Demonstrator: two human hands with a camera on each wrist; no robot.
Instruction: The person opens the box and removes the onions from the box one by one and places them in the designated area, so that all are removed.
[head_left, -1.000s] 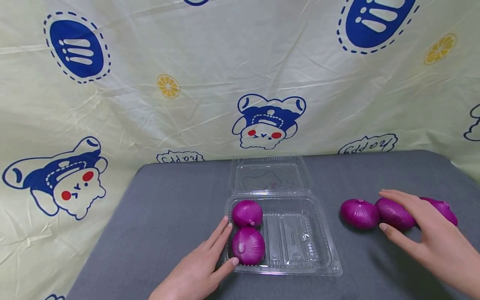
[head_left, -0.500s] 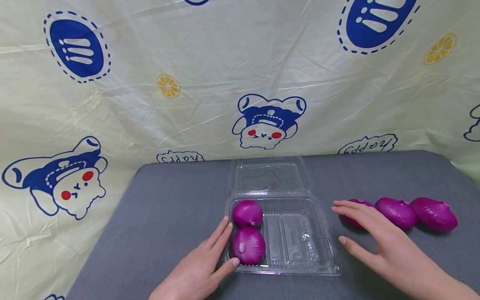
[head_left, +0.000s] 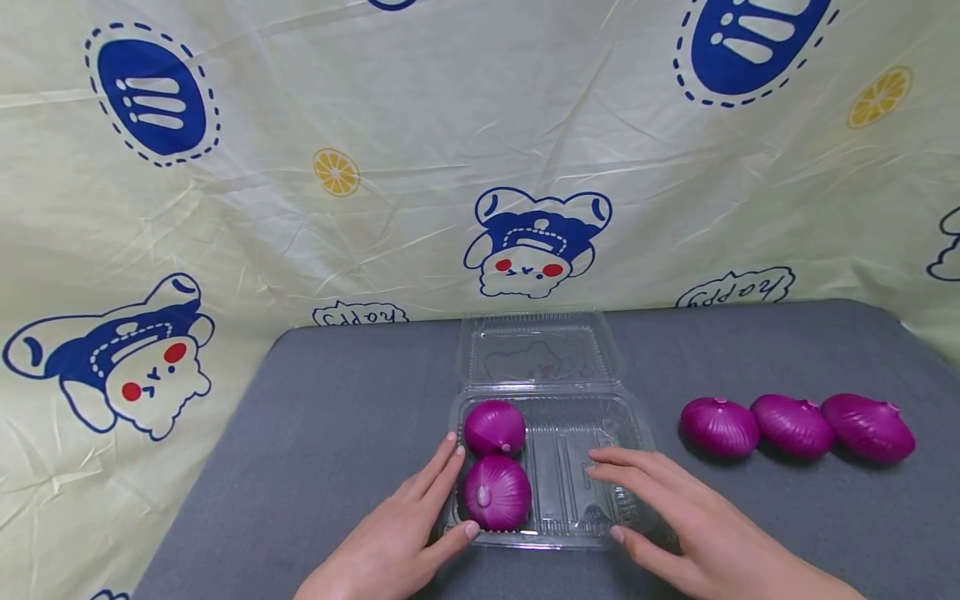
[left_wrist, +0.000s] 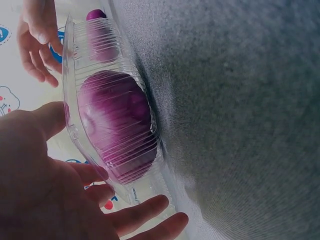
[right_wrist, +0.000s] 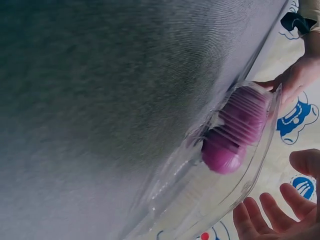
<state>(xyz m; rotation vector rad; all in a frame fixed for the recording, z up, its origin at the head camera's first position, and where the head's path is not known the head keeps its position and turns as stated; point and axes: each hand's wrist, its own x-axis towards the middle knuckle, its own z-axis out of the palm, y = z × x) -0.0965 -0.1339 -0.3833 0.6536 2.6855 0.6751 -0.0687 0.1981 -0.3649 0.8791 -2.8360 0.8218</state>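
Note:
A clear plastic clamshell container [head_left: 581, 533] lies with its lid folded back on the grey table. Along its left side sit two purple onions, the far onion [head_left: 495, 427] and the near onion [head_left: 497, 493]. My left hand [head_left: 397, 525] touches the container's left rim, fingers and thumb spread, as the left wrist view also shows. Over the right side of the container is my right hand [head_left: 690, 525], its fingers extended and nothing in its grasp. In the right wrist view the fingers [right_wrist: 272, 212] of that hand show close by the container's rim.
Three more onions stand in a row right of the container: the left onion [head_left: 720, 427], the middle onion [head_left: 793, 427] and the right onion [head_left: 870, 428]. Behind the grey table [head_left: 360, 400] hangs a printed cloth [head_left: 420, 242].
My right hand has moved left from the row of onions to the container's right side, carrying nothing. The left hand and the onions have stayed in place.

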